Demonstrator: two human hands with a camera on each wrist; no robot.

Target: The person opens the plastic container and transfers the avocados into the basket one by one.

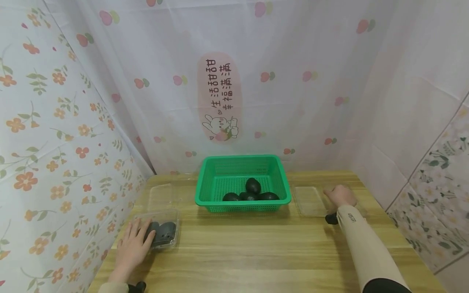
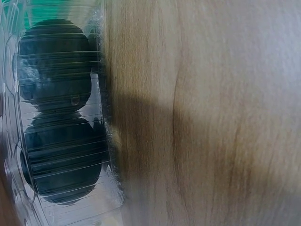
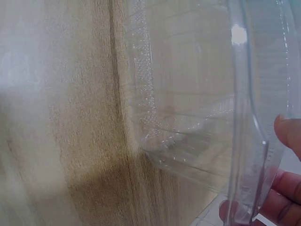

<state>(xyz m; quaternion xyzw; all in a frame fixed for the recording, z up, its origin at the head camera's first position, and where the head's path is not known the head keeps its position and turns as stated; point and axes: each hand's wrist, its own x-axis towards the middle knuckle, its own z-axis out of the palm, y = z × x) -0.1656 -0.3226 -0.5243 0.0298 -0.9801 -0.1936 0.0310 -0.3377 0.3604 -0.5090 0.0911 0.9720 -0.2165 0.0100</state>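
Nearest lay two pale sleeves (image 1: 366, 244). At near left the left hand (image 1: 132, 246) rested, fingers straight and spread, on one clear, shiny box (image 2: 84, 211) with at least two dark, rounded fruits (image 2: 66, 155) inside. At far right the right hand (image 1: 340, 196) pinched a second clear, ribbed box (image 3: 188, 89). Between them one green basket (image 1: 220, 202) held at least four more fruits (image 1: 253, 186)

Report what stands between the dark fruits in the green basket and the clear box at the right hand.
The green basket's right wall stands between the dark fruits and the clear box; they likely need lifting over it. Beyond it, nothing visible blocks the way; the right hand pinches the box's edge.
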